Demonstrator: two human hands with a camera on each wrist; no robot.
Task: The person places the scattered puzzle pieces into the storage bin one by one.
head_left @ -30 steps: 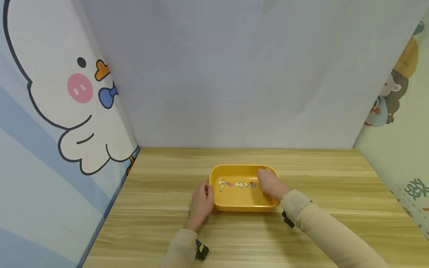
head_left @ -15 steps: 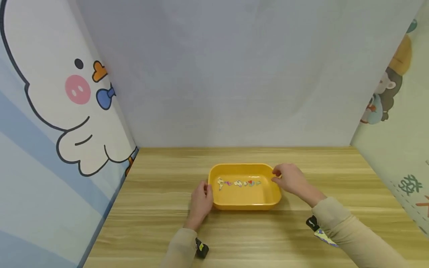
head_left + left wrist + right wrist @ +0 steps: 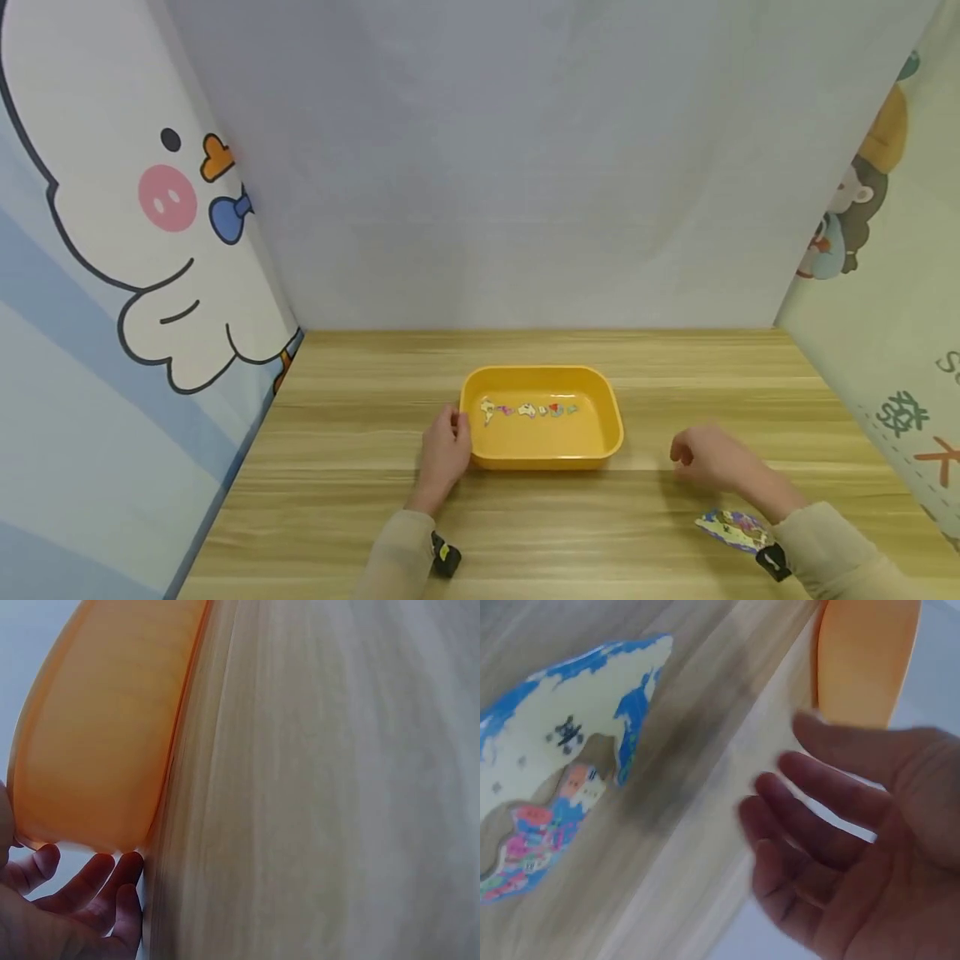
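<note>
A yellow rectangular tray point(image 3: 540, 442) stands on the table, with several small colourful flat pieces point(image 3: 527, 410) in a row across its bottom. At its left end my left hand point(image 3: 446, 450) grips the wall. In the left wrist view, the bent fingertips point(image 3: 129, 862) meet the outer side of the tray point(image 3: 105, 735), with the thumb up by the rim. Off to the right of the tray, my right hand point(image 3: 712, 458) hovers over the table with loosely bent fingers and holds nothing. Just below that hand lies a printed puzzle board point(image 3: 577, 697) with cut-out gaps, partly hidden by the right arm in the head view.
The wood-grain table point(image 3: 570, 533) runs back to a pale grey curtain point(image 3: 510, 167). A wall with a cartoon duck point(image 3: 97, 192) borders it on the left, and a pale green printed wall point(image 3: 885, 333) on the right.
My right hand has come out of the tray and moved right and nearer, towards the puzzle board. A small piece now shows at the row's right end. The left hand keeps its place.
</note>
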